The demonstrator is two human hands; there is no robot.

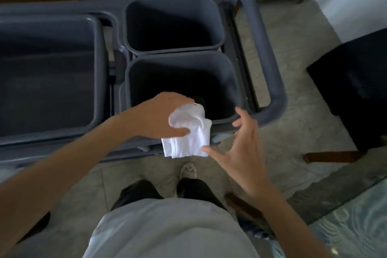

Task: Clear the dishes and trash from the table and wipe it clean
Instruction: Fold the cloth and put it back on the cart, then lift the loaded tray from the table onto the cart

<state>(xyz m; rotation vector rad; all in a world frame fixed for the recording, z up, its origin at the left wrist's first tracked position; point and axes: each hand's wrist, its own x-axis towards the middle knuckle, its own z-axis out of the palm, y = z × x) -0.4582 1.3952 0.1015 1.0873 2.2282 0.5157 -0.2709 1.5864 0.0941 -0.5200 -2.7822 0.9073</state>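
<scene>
Shirt (167, 232): pale grey, filling the bottom of the view, nearest the camera.
Desk (360, 220): a glass corner is showing at lower right, beside the person's right arm.
Shoe (188, 170): a light toe is pointing at the cart, on the pale tiled floor (293, 136).
Right hand (240, 148): hanging open just right of the cloth, fingers (244, 115) spreading apart and loosely bending; the thumb tip is touching the cloth's lower right corner, and nothing is being gripped.
Cloth (188, 132): white, folded and bunching at the top, hanging over the near rim of the near bin and over the cart's front edge.
Left hand (165, 115): reaching in from the left and gripping the cloth's upper part, thumb pressing across its front, the other fingers curling round behind it, where they are hidden.
Cart (270, 81): grey plastic, with a thick loop handle at the right end.
Near bin (184, 84): grey, square, sitting in the cart right behind the hands; its inside is too dark to tell.
Tub (50, 73): wide and grey, lying at the left of the cart.
Far bin (173, 23): grey, standing just behind the near bin.
Chair (356, 90): dark, standing at the right, apart from the cart.
</scene>
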